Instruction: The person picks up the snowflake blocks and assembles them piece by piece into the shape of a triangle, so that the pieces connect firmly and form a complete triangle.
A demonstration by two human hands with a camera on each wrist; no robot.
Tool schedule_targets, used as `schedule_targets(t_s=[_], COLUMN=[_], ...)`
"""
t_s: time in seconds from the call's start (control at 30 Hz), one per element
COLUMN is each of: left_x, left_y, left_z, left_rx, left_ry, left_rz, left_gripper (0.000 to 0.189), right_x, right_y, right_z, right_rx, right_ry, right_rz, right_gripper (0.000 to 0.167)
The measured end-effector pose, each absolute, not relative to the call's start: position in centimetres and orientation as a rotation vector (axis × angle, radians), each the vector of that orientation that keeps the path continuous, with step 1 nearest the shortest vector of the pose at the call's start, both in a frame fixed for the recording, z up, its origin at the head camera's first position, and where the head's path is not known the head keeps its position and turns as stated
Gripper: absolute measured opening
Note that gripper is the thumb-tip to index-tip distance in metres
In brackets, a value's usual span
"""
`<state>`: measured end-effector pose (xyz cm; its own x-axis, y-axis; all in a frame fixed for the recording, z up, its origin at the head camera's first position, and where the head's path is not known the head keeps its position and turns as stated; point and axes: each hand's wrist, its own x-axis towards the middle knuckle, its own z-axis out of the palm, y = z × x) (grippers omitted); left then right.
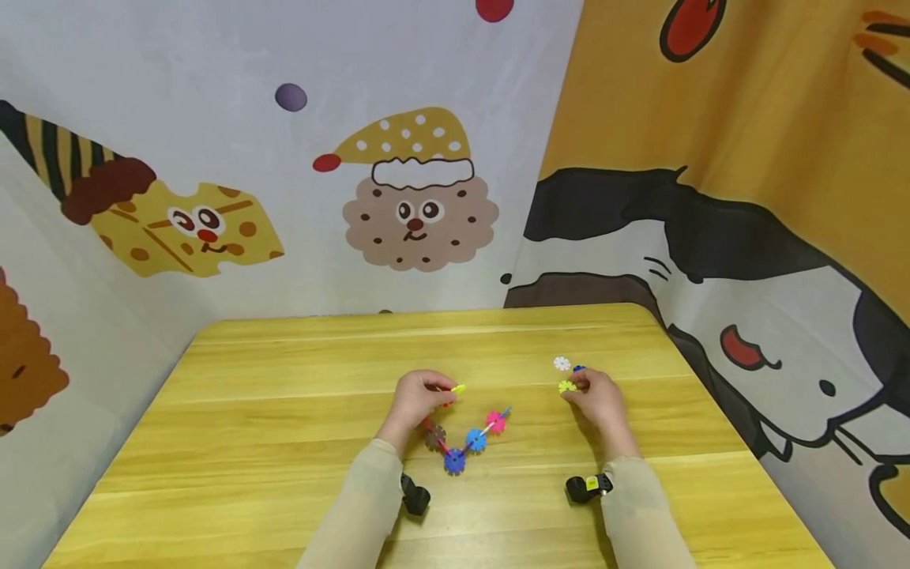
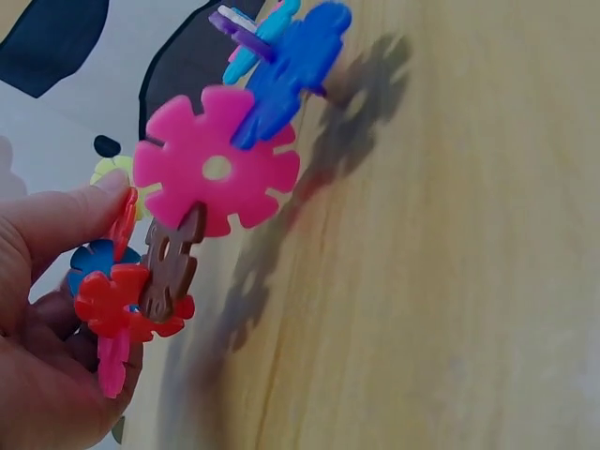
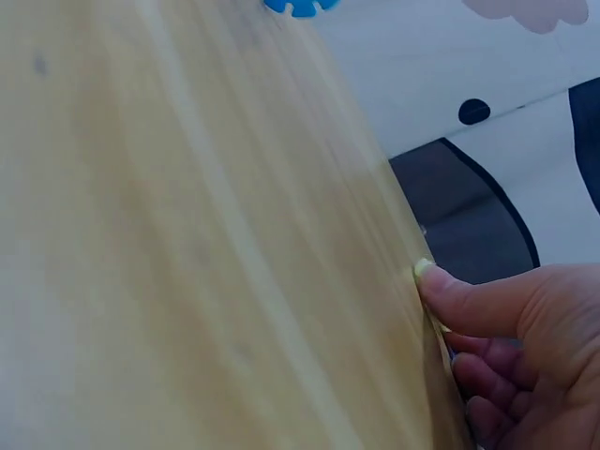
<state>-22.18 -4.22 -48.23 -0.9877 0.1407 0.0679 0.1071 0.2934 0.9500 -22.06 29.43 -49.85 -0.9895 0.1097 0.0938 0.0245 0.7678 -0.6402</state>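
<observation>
My left hand point(image 1: 414, 401) pinches one end of a chain of interlocking plastic snowflake discs between thumb and fingers. A yellow disc point(image 1: 459, 389) juts out at the fingertips. From there the chain runs down over the table through a brown disc point(image 1: 436, 437), a dark blue disc point(image 1: 454, 461), a light blue disc point(image 1: 475, 440) and a pink disc point(image 1: 495, 422). In the left wrist view a red disc point(image 2: 112, 300) hangs beside the fingers. My right hand point(image 1: 599, 399) pinches a loose yellow-green disc point(image 1: 566, 386) at the table; in the right wrist view the fingers mostly hide it.
Just beyond my right hand lie a loose white disc point(image 1: 562, 363) and a blue disc point(image 1: 579, 368), partly covered by the hand. Everything is on a wooden table point(image 1: 249, 442). A printed curtain point(image 1: 249, 158) stands behind its far edge and along the sides.
</observation>
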Motion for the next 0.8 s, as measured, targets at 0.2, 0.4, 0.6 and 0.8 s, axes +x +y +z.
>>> schedule_targets(t_s=[0.2,0.4,0.6,0.8], left_x=[-22.1,-21.9,-21.7,-21.9], left_y=[-4.4,-4.7,-4.9,-4.8], left_z=[-48.4,-48.4,-48.5,-48.6], left_rx=[0.268,0.271,0.267,0.262], left_ry=[2.497,2.471,2.465,2.489], left_rz=[1.821,1.812,1.821,1.857], left_gripper=[0.012,0.013,0.012,0.012], right_x=[-22.4,-23.0,-23.3,-23.8], right_y=[27.2,23.1,19.0,16.5], right_z=[-50.1,-49.8,-49.1,-48.5], right_rx=[-0.063,0.055,0.172,0.286], right_ry=[-2.710,-2.603,-2.576,-2.593], right_rz=[1.159,1.453,1.674,1.625], right_gripper=[0.016,0.014,0.013,0.010])
